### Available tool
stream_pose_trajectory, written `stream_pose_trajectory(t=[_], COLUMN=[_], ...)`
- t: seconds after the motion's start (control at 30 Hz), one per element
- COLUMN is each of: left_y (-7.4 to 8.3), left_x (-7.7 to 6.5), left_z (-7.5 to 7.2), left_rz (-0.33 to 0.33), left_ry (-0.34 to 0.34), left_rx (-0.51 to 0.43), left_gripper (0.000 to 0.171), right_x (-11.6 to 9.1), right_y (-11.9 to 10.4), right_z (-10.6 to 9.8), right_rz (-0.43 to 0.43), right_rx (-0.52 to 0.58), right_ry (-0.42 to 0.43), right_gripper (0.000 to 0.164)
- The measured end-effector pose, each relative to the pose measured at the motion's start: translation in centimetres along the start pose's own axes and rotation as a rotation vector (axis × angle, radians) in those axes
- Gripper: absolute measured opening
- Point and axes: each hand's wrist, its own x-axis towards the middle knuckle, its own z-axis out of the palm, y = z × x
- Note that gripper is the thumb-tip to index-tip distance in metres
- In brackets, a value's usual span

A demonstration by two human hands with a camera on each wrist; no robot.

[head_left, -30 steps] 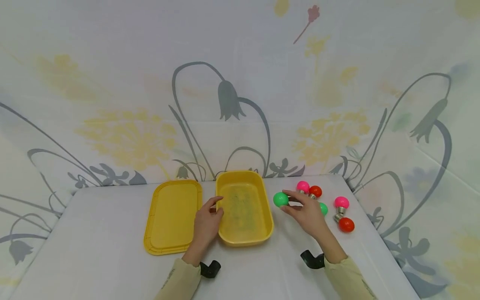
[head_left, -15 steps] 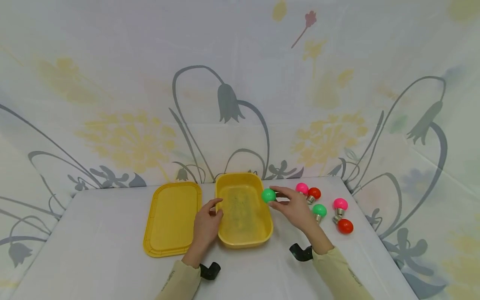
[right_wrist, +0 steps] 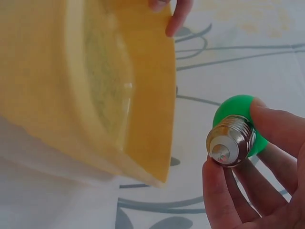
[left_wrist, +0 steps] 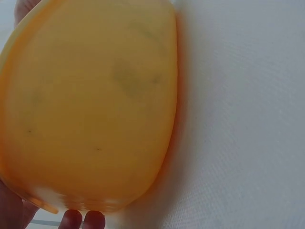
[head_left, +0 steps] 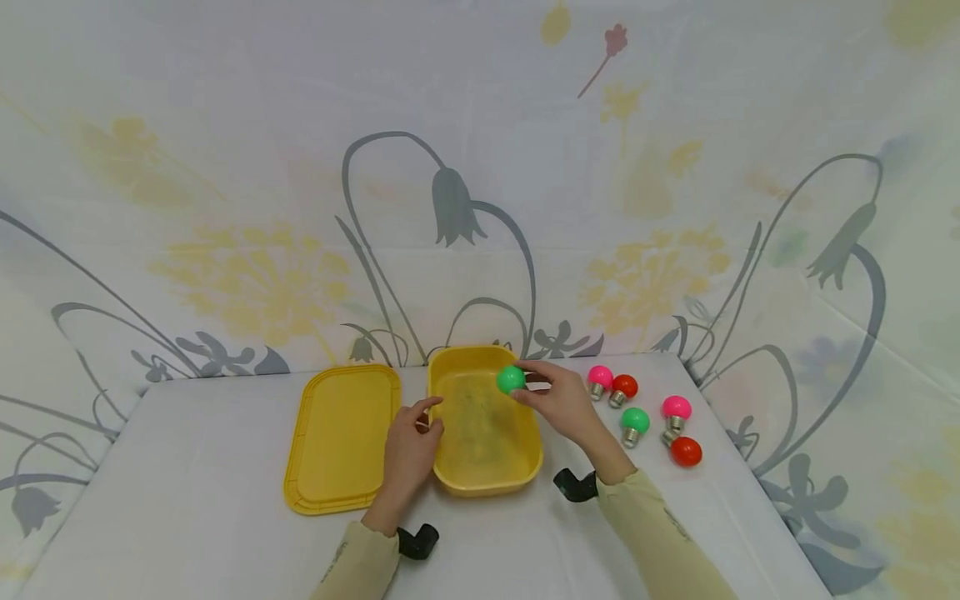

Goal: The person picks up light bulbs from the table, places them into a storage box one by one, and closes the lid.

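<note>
Bulb in hand: a round green bulb with a silver screw base (head_left: 511, 379) is held up over the far right part of the bin, its metal end turned to the right wrist camera.
Right hand (head_left: 561, 404): pinches that bulb between thumb and fingertips.
Left hand (head_left: 411, 442): pinches the bin's left wall, some fingertips over the rim and others against the outside.
Bin: a deep yellow plastic bin with rounded corners (head_left: 487, 475), midway along the table's far edge.
Tray: a flat yellow plastic tray with a ridged rim (head_left: 341, 504), just left of the bin.
Table: a white cloth-covered table (head_left: 202, 492).
Far right corner of table: a glossy pink bulb (head_left: 600, 377) beside a glossy red bulb (head_left: 625, 385), with a second green bulb (head_left: 635, 419) nearer the person.
Right edge of table: another pink bulb (head_left: 677, 407) and another red bulb (head_left: 686, 451), their metal bases meeting or nearly so.
Sleeves: pale yellow-green sleeves (head_left: 656, 533), with a bent black piece (head_left: 576, 485) by each wrist.
Behind: a white backdrop printed with grey drooping flowers (head_left: 453, 204).
</note>
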Motion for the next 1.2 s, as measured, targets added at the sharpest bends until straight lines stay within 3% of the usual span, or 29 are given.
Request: stream_pose_trajectory(t=[0.23, 0.57, 0.77, 1.2], left_y=[0.2, 0.1, -0.1, -0.2], left_x=[-0.1, 0.2, 0.4, 0.3], left_z=[-0.3, -0.5, -0.6, -0.6], left_rz=[0.001, 0.02, 0.037, 0.028], left_ry=[-0.019, -0.076, -0.07, -0.083], left_rx=[0.008, 0.028, 0.018, 0.014], left_gripper=[0.032, 0.037, 0.037, 0.038], right_x=[1.5, 2.6, 3.5, 4.9], right_y=[-0.2, -0.7, -0.6, -0.5], right_z=[0.8, 1.8, 2.8, 4.5], right_rz=[-0.037, -0.016, -0.022, 0.049], right_rx=[0.035, 0.039, 0.072, 0.283], right_ry=[-0.022, -0.054, -0.067, -0.096], right_gripper=[0.045, 0.046, 0.045, 0.044])
